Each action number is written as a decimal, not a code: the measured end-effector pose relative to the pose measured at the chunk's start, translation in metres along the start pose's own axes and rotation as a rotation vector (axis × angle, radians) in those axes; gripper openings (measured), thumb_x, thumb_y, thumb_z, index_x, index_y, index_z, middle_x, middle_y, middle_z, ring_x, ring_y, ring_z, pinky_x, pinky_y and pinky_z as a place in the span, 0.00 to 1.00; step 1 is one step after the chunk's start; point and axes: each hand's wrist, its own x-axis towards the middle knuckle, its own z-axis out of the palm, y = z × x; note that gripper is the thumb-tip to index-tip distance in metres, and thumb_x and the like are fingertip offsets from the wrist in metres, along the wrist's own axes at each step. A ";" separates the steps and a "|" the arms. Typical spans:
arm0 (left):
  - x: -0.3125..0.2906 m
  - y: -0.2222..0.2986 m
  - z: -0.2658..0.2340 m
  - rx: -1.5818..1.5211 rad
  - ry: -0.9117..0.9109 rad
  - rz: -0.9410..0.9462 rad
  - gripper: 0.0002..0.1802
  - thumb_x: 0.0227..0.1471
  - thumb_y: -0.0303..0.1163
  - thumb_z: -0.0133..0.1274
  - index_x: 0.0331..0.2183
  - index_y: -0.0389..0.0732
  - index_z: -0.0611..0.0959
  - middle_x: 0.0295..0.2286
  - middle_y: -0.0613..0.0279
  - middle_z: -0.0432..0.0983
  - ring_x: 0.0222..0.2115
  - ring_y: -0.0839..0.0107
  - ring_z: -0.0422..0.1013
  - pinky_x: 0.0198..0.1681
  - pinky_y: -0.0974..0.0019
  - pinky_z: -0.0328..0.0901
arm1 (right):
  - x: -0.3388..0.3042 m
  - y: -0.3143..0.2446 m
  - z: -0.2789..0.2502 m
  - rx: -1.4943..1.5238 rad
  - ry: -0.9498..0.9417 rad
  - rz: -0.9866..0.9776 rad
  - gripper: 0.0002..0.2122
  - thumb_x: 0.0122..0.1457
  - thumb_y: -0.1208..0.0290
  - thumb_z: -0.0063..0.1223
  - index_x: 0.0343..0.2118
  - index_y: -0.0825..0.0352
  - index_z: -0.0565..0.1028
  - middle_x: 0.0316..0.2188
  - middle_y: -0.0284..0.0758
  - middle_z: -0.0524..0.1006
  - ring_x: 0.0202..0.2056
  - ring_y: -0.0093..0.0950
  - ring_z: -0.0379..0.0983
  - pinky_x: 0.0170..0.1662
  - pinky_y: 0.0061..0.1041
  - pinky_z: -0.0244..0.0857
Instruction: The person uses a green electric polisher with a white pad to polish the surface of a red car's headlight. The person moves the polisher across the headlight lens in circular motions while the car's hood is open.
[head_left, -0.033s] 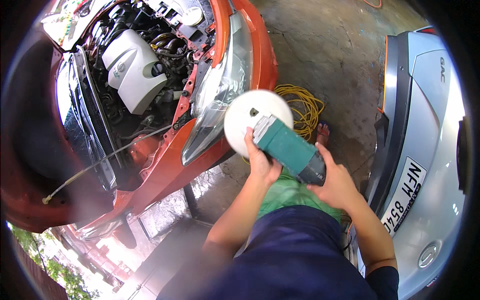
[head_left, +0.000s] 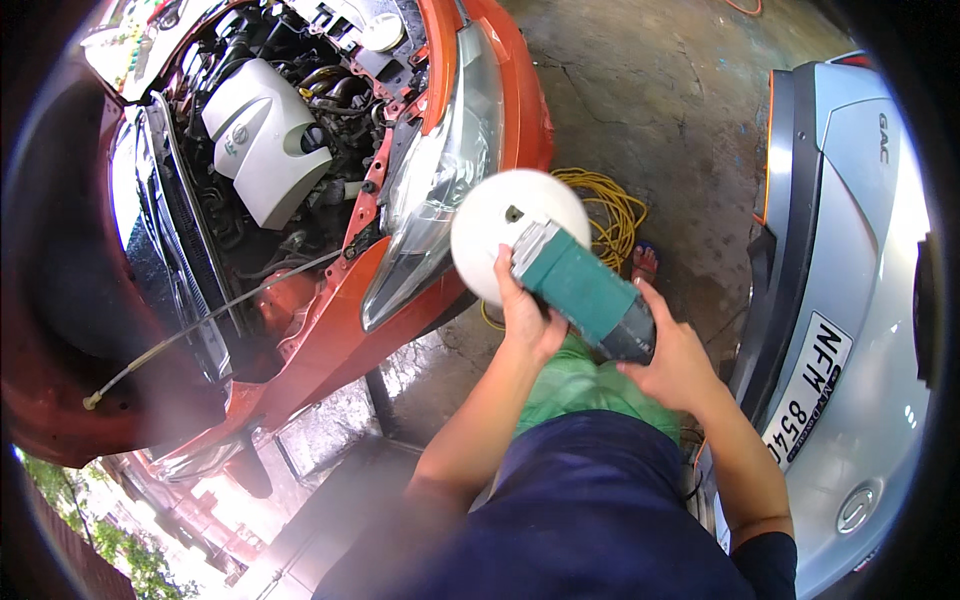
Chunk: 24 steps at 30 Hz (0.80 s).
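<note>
Both my hands hold a teal and black electric polisher [head_left: 578,288] in front of my body. At its far-left end is a round white pad [head_left: 478,235], blurred at the rim. My left hand [head_left: 530,322] is closed around the front of the tool, close behind the pad. Around the dark rear end my right hand [head_left: 678,362] is wrapped, thumb and fingers on either side. In this view the pad overlaps the lower edge of the headlight [head_left: 455,150] of an orange-red car; whether it touches the car I cannot tell.
The orange-red car [head_left: 320,340] has its hood up, a thin prop rod [head_left: 215,325] and a pale engine cover [head_left: 265,150] showing. A coiled yellow cable [head_left: 622,215] lies on the concrete floor [head_left: 650,90] near my foot [head_left: 645,262]. A silver-blue car [head_left: 850,250] stands close on my right.
The polisher and both hands have shifted very slightly up and to the right. My grip looks the same.
</note>
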 end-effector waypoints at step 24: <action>0.015 -0.010 -0.074 0.256 -0.154 -0.118 0.51 0.55 0.76 0.54 0.64 0.46 0.73 0.60 0.61 0.74 0.63 0.60 0.67 0.71 0.45 0.54 | 0.044 0.091 0.089 0.361 0.013 -0.135 0.50 0.45 0.73 0.75 0.73 0.58 0.58 0.58 0.51 0.78 0.60 0.49 0.75 0.63 0.41 0.68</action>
